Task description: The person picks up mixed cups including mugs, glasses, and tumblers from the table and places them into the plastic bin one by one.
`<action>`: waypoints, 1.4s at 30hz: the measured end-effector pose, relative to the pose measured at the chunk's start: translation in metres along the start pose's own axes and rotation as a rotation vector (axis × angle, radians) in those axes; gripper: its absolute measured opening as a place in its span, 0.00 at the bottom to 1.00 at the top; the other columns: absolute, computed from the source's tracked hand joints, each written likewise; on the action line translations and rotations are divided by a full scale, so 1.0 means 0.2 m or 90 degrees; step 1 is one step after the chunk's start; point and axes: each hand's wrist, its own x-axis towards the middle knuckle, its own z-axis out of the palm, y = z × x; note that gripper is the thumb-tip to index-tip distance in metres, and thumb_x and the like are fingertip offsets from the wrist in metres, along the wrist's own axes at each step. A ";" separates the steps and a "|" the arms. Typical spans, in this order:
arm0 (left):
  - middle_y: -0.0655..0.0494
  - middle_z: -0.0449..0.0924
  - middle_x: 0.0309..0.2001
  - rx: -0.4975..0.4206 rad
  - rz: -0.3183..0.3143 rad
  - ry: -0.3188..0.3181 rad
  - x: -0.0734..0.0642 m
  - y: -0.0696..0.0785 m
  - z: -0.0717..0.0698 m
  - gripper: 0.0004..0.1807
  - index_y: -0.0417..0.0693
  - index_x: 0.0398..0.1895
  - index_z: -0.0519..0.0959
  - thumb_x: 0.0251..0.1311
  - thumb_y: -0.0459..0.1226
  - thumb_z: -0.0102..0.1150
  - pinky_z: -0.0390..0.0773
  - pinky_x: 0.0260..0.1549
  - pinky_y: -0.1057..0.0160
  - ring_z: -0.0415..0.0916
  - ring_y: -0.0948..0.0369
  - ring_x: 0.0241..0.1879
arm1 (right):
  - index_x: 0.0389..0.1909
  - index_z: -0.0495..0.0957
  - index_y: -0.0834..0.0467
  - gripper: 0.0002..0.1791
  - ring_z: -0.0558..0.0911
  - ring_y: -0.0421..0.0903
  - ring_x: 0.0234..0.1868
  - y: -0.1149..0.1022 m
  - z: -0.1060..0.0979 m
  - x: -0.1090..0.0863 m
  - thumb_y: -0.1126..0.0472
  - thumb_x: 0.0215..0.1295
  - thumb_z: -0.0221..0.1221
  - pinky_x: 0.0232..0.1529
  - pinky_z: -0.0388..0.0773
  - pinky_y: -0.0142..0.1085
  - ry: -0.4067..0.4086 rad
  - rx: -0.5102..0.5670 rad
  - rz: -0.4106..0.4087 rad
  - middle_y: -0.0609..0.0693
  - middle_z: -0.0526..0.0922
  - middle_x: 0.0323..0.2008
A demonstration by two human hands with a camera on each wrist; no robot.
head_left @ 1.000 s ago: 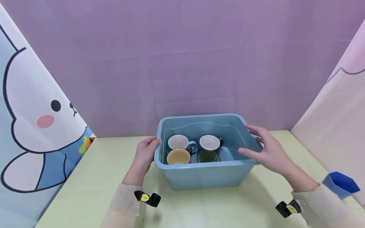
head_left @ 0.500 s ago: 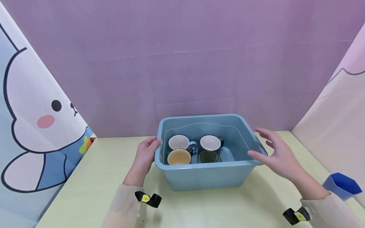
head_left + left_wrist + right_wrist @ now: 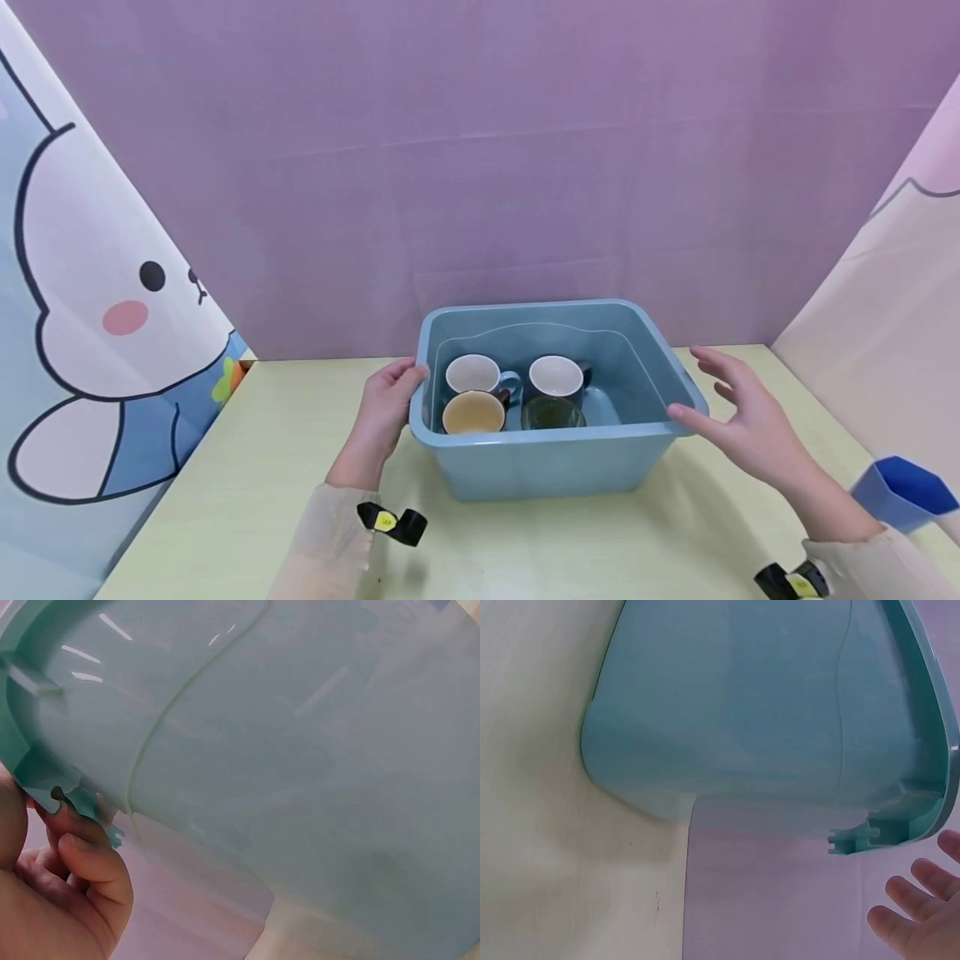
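A blue plastic tub (image 3: 540, 467) stands on the table against the back wall. Inside it, towards the left and middle, are a mug with a light blue handle (image 3: 472, 372), a tan-lined mug (image 3: 474, 412), a white-lined dark mug (image 3: 555, 377) and a dark green glass (image 3: 553, 413). My left hand (image 3: 382, 412) grips the tub's left rim; in the left wrist view its fingers (image 3: 94, 862) curl under the rim's edge. Off the right rim hovers my right hand (image 3: 757, 433), fingers spread. The right wrist view shows its fingers (image 3: 911, 896) apart from the tub.
The pale green table (image 3: 247, 467) extends around the tub. A small blue angular container (image 3: 903, 496) is at the right edge beyond my right forearm. Purple cloth (image 3: 510, 183) hangs behind, a rabbit-print panel (image 3: 90, 292) on the left and a pale panel (image 3: 885, 308) on the right.
My right hand has moved off the tub's right rim, outward to the right and slightly nearer me. The left hand keeps its grip, and the tub and its contents stay in place.
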 end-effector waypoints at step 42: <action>0.40 0.77 0.53 -0.003 -0.002 0.007 0.01 -0.01 0.00 0.22 0.44 0.59 0.73 0.67 0.45 0.47 0.79 0.47 0.57 0.79 0.50 0.48 | 0.71 0.56 0.57 0.40 0.57 0.12 0.53 0.24 -0.14 -0.18 0.60 0.59 0.63 0.49 0.53 0.06 0.038 -0.039 0.066 0.29 0.61 0.63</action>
